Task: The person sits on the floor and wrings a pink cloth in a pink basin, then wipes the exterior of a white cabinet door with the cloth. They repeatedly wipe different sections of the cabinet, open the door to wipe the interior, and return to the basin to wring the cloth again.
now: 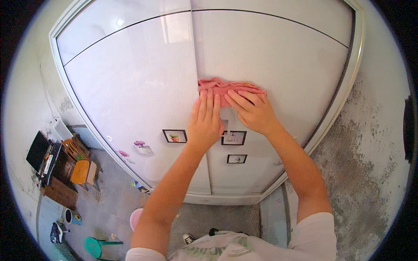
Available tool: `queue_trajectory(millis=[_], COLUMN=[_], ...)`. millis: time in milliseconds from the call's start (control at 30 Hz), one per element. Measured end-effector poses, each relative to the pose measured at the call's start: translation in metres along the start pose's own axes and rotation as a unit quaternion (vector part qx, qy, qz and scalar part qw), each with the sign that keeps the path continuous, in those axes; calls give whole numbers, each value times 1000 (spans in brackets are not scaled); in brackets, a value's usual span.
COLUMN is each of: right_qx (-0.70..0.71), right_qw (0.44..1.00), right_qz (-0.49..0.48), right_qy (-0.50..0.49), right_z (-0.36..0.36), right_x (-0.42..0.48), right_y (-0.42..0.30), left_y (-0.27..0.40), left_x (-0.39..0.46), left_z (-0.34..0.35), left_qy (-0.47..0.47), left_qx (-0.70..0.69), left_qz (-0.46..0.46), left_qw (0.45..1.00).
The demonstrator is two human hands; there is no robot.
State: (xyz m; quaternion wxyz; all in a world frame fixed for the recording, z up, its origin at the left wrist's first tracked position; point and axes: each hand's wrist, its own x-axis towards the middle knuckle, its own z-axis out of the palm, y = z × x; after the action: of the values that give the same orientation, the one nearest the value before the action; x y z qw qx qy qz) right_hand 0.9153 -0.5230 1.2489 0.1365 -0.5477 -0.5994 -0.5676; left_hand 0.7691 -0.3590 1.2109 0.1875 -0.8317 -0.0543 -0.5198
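A folded pink terry cloth [225,89] lies bunched against the white sliding door of a wardrobe [261,55], by the vertical seam where the two doors overlap. My left hand [205,120] presses on the cloth's left part with its fingers straight and pointing up. On the right part, my right hand [253,109] holds the cloth to the door, fingers slightly bent and slanting to the left. Just below the hands, the doors bear printed framed pictures, one of a potted plant [174,136] and one of a birdcage [233,138].
A wooden chair [81,171] stands left by a desk with a black monitor [38,148]. On the floor are a pink basin [135,218], partly behind my left arm, a green stool [94,247] and a bucket [72,217]. The right wall [356,163] is stained and peeling.
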Motion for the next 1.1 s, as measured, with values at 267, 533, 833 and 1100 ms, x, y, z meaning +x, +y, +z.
queue_trajectory(millis=[267,533,833,1100], right_qx=[-201,-117,-71,-285], right_qw=[978,984,982,954], right_qz=[6,72,140,91], right_qy=[51,113,-106,11], right_z=[-47,-50,-19,-111], right_x=[106,94,-108,59], right_y=[103,110,-15,166], left_y=[-43,-16,67,59], left_x=[158,184,-37,228], left_z=[-24,-21,40,-6], left_qy=[142,187,-79,212], left_qx=[-16,-107,-143,-78], left_qz=[60,61,-2,88], left_qw=[988,975,987,970])
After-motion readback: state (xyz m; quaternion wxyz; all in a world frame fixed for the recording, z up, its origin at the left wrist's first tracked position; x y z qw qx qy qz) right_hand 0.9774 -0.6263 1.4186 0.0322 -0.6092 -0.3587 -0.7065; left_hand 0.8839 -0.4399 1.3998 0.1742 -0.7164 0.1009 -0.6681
